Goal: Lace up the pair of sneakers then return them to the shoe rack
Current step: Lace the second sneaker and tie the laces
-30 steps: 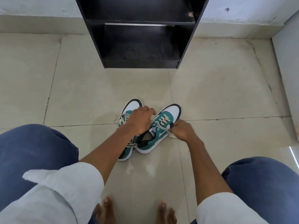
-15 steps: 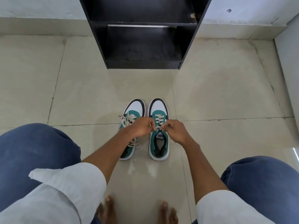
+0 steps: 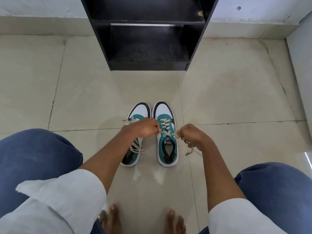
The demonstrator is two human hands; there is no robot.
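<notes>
Two teal, white and black sneakers stand side by side on the tiled floor, toes toward the rack. My left hand [image 3: 145, 128] hovers over the left sneaker [image 3: 140, 109] and pinches one end of the right sneaker's lace. On the other side of the right sneaker [image 3: 166, 149], my right hand [image 3: 191, 135] grips the other lace end [image 3: 189, 152], whose tail dangles below the fist. The lace is stretched taut between both hands across the tongue. The left sneaker's laces [image 3: 137, 149] lie loose over its side.
A black shoe rack [image 3: 148, 65] with open shelves stands against the wall straight ahead. My knees in blue jeans flank the shoes, and my bare toes [image 3: 111, 217] are near the bottom edge. A wall [image 3: 302, 65] rises at the right.
The right sneaker was turned from slanted to straight beside the left one. Both hands then took its lace ends and pulled apart, drawing the lace tight.
</notes>
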